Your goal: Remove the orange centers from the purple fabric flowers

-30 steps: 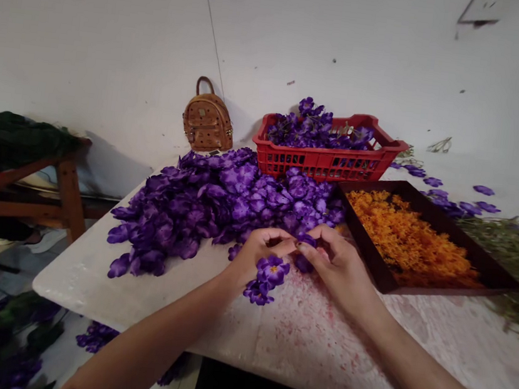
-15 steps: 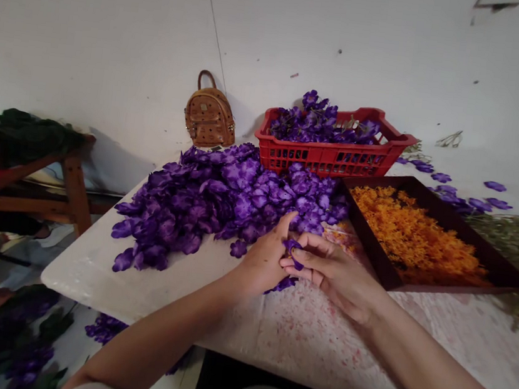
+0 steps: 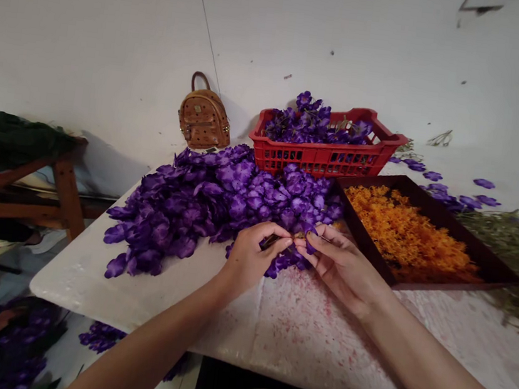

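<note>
Holding purple petals (image 3: 310, 247) in narrow-pinched right hand (image 3: 345, 270), just right of left hand (image 3: 249, 255), also pinched narrow (can't tell on what).

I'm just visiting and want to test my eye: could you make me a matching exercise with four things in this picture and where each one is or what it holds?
Things:
1. red basket
2. dark tray
3. brown backpack
4. purple petal pile

Places and states:
A. heaped in front of the basket and backpack
B. holds purple flowers
C. stands behind the pile, left of the basket
D. holds orange sprigs

Pairs: 1-B, 2-D, 3-C, 4-A
</note>
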`<state>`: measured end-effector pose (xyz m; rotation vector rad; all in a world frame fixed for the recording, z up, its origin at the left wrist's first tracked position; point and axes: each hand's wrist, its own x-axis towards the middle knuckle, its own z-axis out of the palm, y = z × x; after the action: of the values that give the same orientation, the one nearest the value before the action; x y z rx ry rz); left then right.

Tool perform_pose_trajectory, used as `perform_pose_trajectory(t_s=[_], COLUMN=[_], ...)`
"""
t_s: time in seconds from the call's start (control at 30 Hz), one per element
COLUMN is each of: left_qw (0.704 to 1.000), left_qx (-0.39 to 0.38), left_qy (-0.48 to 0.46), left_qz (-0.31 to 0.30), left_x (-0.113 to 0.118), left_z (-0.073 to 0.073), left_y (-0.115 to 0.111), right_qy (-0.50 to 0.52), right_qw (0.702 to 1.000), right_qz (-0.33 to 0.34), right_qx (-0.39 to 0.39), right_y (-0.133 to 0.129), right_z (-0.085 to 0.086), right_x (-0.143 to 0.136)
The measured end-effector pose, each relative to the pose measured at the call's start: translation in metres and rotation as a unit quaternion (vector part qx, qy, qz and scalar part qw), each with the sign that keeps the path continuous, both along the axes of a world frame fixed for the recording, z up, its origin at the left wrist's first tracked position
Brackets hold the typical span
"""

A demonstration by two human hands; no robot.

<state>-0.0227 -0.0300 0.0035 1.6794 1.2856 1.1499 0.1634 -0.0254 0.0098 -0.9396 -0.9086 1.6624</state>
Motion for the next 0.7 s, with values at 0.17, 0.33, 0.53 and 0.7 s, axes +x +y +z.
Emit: perform_pose_trajectory(t_s=[0.17,0.33,0.53,0.7], left_qw=[0.998,0.999,0.999,0.997], left_qx=[-0.035,-0.006,0.021,0.072], left_qy=[-0.049,-0.051,-0.039,-0.008], left_qz=[0.023,0.010,0.013,0.020], left_x=[-0.0008,0.0024,0.0055,0.0054], left_z=[0.0017,0.0005,0.0016,0.0012], left_y=[0.0022,0.0007,-0.0019,-0.0031], right_qy=[-0.073,-0.145,-0.238,-0.268], right_qw=[0.993,0.975,0.947,0.936], right_qz=[-0.042,-0.047,-0.065,-0.069], right_qx=[0.088,0.162,0.205,0.216], right_y=[-0.0044,-0.0060,-0.0044,-0.0042], right_z=[0.0029,0.0011,-0.0013,-0.0059], right_x=[-0.0011,-0.0019,-0.0036,-0.0057])
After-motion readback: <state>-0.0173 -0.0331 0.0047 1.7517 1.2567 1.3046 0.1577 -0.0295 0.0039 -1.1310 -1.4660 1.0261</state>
